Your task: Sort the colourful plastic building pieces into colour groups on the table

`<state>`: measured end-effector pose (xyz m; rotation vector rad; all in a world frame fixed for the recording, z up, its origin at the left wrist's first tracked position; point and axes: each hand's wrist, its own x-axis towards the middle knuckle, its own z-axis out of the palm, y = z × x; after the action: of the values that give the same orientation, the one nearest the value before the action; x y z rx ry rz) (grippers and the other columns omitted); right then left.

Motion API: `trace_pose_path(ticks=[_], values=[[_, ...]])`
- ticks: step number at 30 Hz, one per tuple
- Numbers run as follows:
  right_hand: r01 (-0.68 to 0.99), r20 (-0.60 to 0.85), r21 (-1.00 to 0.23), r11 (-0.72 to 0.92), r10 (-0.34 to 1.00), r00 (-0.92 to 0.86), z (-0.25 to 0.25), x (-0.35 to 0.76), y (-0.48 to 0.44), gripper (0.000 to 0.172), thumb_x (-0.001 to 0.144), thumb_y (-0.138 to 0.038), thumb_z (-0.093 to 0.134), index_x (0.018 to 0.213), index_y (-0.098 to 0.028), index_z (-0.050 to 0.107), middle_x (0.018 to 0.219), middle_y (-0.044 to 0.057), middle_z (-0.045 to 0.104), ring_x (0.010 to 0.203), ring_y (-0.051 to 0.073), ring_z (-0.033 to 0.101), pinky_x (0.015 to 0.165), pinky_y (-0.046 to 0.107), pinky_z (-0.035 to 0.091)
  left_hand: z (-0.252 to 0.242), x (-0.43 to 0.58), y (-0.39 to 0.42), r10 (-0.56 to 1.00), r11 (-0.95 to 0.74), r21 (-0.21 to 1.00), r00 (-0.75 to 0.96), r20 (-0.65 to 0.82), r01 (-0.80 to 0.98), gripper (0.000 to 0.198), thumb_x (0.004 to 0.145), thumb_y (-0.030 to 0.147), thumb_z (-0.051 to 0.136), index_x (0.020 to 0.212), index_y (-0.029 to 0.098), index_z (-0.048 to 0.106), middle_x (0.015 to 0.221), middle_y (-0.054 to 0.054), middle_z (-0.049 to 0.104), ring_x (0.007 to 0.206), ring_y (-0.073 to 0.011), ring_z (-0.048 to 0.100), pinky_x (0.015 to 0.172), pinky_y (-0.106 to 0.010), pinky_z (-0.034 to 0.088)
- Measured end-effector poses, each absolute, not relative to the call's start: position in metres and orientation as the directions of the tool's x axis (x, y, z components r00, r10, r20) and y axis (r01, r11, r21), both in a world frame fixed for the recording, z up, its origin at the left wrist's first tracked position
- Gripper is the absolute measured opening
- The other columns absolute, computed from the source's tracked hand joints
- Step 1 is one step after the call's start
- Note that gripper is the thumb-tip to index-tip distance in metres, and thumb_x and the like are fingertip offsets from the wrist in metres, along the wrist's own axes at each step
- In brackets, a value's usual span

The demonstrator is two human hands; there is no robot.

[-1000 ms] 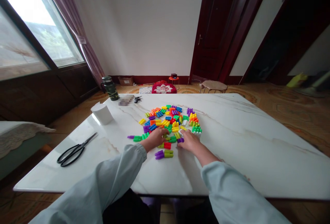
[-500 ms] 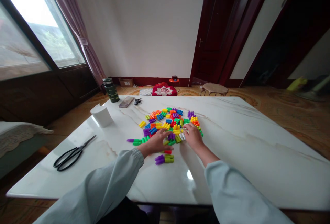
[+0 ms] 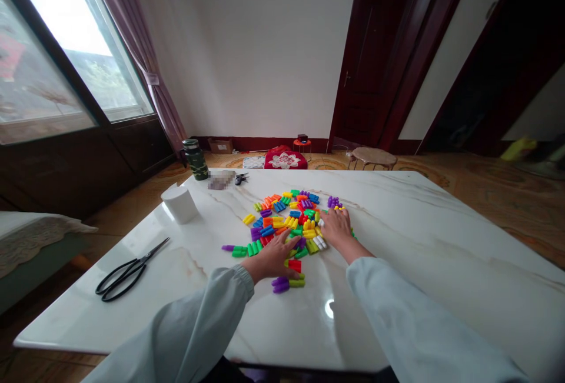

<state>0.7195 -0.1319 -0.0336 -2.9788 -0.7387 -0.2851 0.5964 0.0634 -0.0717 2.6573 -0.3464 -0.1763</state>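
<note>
Head view: the left hand [image 3: 276, 255] spreads its fingers wide, perhaps to keep both near and far pieces within reach, while the right hand [image 3: 336, 229] bends its fingers down, and I cannot tell whether they grip anything. Toy blocks [image 3: 278, 223] lie between and beyond the fingertips; scissors [image 3: 141, 262], well left of them, seem set aside for elbow room.

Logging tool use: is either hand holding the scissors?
No, the black scissors lie on the white table, apart from the left hand and the right hand.
</note>
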Motion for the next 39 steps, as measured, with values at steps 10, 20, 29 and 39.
trace_pose_path(ticks=[10, 20, 29, 39], values=[[-0.241, -0.218, -0.967, 0.087, 0.219, 0.951, 0.003, 0.645, -0.124, 0.031, 0.073, -0.039, 0.068, 0.094, -0.019, 0.059, 0.080, 0.004, 0.069, 0.076, 0.018, 0.067, 0.066, 0.029, 0.053, -0.027, 0.597, 0.033, -0.085, -0.696, 0.635, 0.916, 0.392, -0.336, 0.060, 0.079, 0.036, 0.071, 0.134, 0.021, 0.051, 0.133, -0.014, 0.055, 0.119, -0.0270, 0.056, 0.100, -0.041, 0.047], [-0.119, -0.149, -0.985, -0.121, 0.276, 0.950, -0.012, 0.616, -0.144, 0.044, 0.070, -0.060, 0.069, 0.082, -0.018, 0.061, 0.069, 0.002, 0.068, 0.059, 0.014, 0.064, 0.049, 0.022, 0.045, -0.019, 0.589, 0.004, -0.108, -0.572, 0.742, 0.930, 0.353, -0.348, 0.012, 0.082, 0.018, 0.055, 0.076, 0.014, 0.064, 0.064, 0.000, 0.064, 0.061, -0.0111, 0.057, 0.057, -0.020, 0.043], [0.172, 0.126, -0.942, -0.289, 0.171, 0.977, -0.025, 0.625, -0.144, 0.033, 0.068, -0.047, 0.068, 0.082, -0.016, 0.065, 0.071, 0.004, 0.068, 0.061, 0.017, 0.063, 0.048, 0.024, 0.046, -0.014, 0.593, 0.005, -0.081, -0.465, 0.841, 0.959, 0.272, -0.277, 0.016, 0.078, 0.028, 0.061, 0.072, 0.013, 0.065, 0.068, -0.002, 0.068, 0.064, -0.0130, 0.063, 0.059, -0.020, 0.046], [0.102, 0.203, -0.840, -0.533, -0.135, 0.970, -0.023, 0.667, -0.223, 0.027, 0.066, -0.042, 0.068, 0.077, -0.016, 0.069, 0.068, 0.006, 0.071, 0.064, 0.018, 0.065, 0.056, 0.025, 0.047, -0.029, 0.600, 0.025, -0.113, -0.612, 0.766, 0.980, 0.162, -0.197, 0.030, 0.075, 0.028, 0.064, 0.100, 0.013, 0.071, 0.087, -0.008, 0.074, 0.074, -0.0177, 0.068, 0.069, -0.027, 0.053]])
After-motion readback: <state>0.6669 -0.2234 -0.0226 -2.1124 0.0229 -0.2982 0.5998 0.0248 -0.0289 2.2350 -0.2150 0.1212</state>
